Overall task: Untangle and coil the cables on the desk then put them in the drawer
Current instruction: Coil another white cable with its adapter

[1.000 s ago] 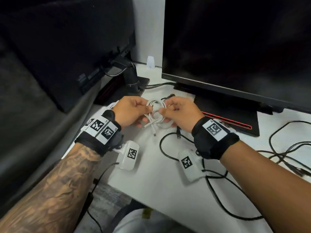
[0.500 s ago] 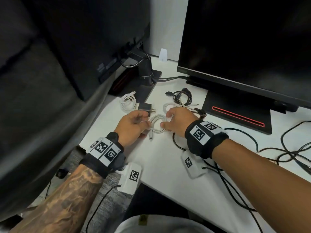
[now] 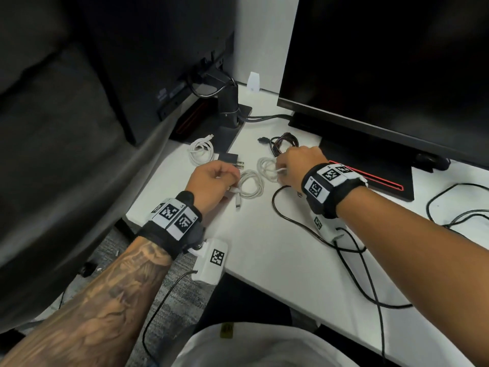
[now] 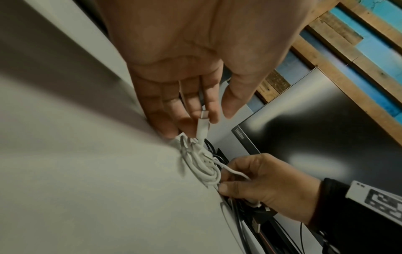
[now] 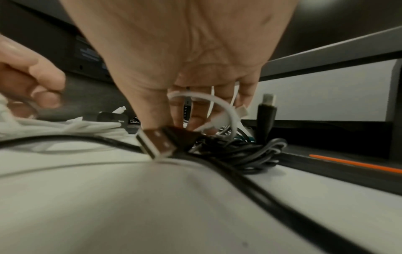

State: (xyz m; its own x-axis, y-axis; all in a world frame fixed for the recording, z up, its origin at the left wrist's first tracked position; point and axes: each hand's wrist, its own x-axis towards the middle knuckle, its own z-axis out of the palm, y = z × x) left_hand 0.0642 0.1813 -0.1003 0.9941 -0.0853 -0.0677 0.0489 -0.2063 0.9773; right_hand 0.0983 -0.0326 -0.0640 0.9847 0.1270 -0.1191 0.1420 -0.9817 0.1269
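A coiled white cable [image 3: 250, 185] lies on the white desk [image 3: 264, 263]. My left hand [image 3: 230, 181] rests its nearly straight fingers on the coil's left end, and the white plug [image 4: 203, 123] lies against those fingers [image 4: 195, 123], thumb apart. My right hand [image 3: 280, 170] pinches a strand of a second white coil [image 3: 266, 168] just right of the first; in the right wrist view thumb and fingers [image 5: 180, 123] curl round a white loop [image 5: 217, 103]. A black coiled cable [image 3: 284, 143] lies behind that hand. No drawer is in view.
A third white coil [image 3: 201, 152] and a black charger [image 3: 229, 160] lie far left. A loose black cable [image 3: 304, 229] with a USB plug [image 5: 156, 142] runs under my right wrist. Two monitors [image 3: 383, 62] stand behind, one base [image 3: 370, 181] with a red stripe.
Both hands lowered the white coil onto the desk. My left hand loosened to a touch, and my right hand shifted right onto the neighbouring white coil.
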